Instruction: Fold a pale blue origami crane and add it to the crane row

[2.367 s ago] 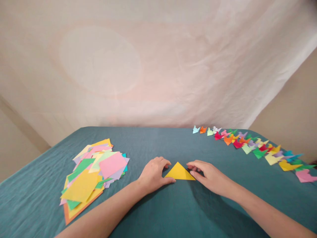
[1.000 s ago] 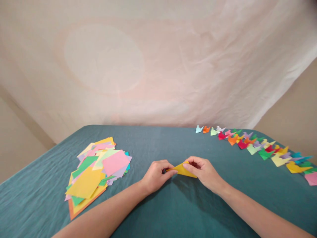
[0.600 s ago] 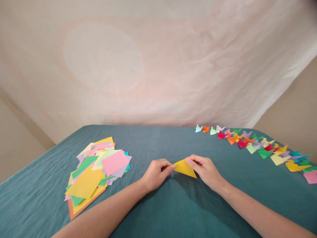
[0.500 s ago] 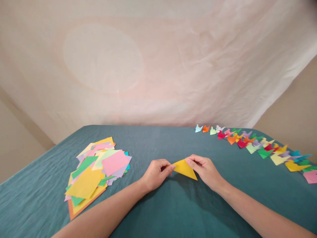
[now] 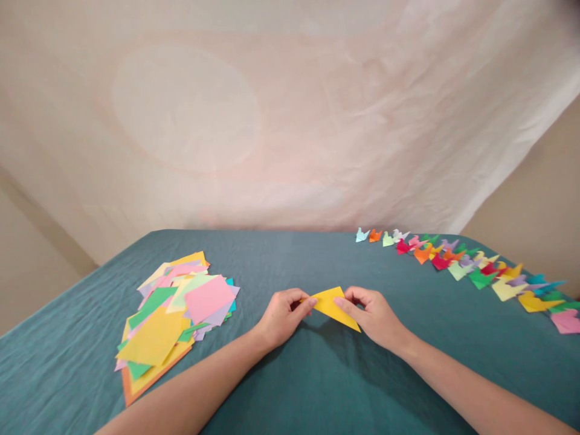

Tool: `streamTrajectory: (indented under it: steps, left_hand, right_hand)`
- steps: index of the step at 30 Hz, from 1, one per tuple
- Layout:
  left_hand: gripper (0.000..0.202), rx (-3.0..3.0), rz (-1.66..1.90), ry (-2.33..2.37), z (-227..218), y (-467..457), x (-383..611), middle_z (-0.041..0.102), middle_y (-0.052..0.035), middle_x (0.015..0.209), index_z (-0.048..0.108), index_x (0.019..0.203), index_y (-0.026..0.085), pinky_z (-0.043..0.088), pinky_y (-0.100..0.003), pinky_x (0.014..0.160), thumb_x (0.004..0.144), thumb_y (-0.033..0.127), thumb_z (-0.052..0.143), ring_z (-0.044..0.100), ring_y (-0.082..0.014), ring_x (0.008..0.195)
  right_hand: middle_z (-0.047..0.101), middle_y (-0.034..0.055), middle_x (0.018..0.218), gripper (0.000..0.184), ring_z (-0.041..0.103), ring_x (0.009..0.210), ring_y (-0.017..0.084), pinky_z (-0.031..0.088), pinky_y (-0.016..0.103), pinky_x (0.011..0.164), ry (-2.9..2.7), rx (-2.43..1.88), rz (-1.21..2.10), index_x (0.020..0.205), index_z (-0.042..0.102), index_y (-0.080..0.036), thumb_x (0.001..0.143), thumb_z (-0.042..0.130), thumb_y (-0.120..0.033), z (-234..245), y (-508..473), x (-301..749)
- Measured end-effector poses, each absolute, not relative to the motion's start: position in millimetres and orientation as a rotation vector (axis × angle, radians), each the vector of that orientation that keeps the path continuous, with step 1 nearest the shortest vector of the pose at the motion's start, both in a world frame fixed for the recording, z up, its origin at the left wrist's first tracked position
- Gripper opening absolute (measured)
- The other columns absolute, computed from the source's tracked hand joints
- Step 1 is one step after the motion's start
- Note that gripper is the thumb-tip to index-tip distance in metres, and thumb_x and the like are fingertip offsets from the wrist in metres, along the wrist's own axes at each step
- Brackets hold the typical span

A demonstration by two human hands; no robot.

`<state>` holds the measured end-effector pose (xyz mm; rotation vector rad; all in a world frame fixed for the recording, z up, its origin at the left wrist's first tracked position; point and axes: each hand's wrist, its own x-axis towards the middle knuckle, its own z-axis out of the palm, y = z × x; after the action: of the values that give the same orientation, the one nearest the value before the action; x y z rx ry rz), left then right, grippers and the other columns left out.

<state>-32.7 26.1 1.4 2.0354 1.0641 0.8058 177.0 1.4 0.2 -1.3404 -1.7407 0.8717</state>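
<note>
A yellow paper folded into a triangle (image 5: pixel 334 304) is held just above the teal tablecloth (image 5: pixel 317 386) in the middle. My left hand (image 5: pixel 281 315) pinches its left corner between thumb and fingertips. My right hand (image 5: pixel 369 313) grips its right side, fingers curled over the top edge and thumb on the face. One point of the triangle hangs down to the right, under my right hand.
A loose heap of coloured paper squares (image 5: pixel 174 314) lies at the left of the table. A curved row of several small folded paper cranes (image 5: pixel 457 261) runs along the back right edge. A pale cloth backdrop (image 5: pixel 281 121) hangs behind the table.
The triangle lay flat on the cloth under both hands; both hands have since lifted it and turned it, and it now tilts with one point down to the right.
</note>
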Motion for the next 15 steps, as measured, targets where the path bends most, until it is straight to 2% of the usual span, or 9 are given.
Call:
streamTrajectory:
  steps: [4,7,10,15]
  left_hand:
    - [0.022,2.017,0.909,1.055,-1.7,27.6,-32.9,0.061,-0.0021,0.082,0.062,0.094,0.016,0.043,-0.022,0.062,0.084,0.034,0.055,0.054,-0.0117,0.068]
    - [0.036,2.053,1.018,0.981,-1.4,27.7,-34.0,0.058,-0.0054,0.102,0.056,0.111,0.021,0.047,-0.025,0.071,0.077,0.03,0.064,0.055,-0.0149,0.084]
    - [0.034,2.152,1.034,0.902,0.4,26.2,-34.8,0.055,-0.0064,0.104,0.058,0.11,0.022,0.047,-0.029,0.079,0.077,0.027,0.066,0.054,-0.0176,0.093]
    - [0.032,2.28,1.021,0.882,-0.5,23.0,-34.8,0.054,-0.0051,0.104,0.058,0.113,0.024,0.044,-0.031,0.088,0.081,0.025,0.06,0.053,-0.0172,0.097]
  right_hand:
    - [0.043,-0.0039,0.055,0.033,0.038,0.052,0.01,0.031,0.022,0.049,-1.757,-1.352,0.838,0.06,0.049,-0.018,0.08,0.053,-0.044,1.0,0.7,176.9]
    - [0.042,-0.004,0.055,0.034,0.038,0.053,0.01,0.032,0.022,0.05,-1.745,-1.348,0.827,0.06,0.049,-0.019,0.08,0.053,-0.046,-0.9,0.8,176.7]
    - [0.042,-0.0042,0.055,0.035,0.038,0.053,0.011,0.032,0.022,0.051,-1.736,-1.345,0.815,0.06,0.047,-0.019,0.08,0.053,-0.046,-2.4,1.0,176.0]
    - [0.042,-0.0038,0.056,0.034,0.038,0.053,0.011,0.031,0.022,0.051,-1.738,-1.331,0.859,0.062,0.048,-0.019,0.082,0.05,-0.046,-4.6,0.0,173.7]
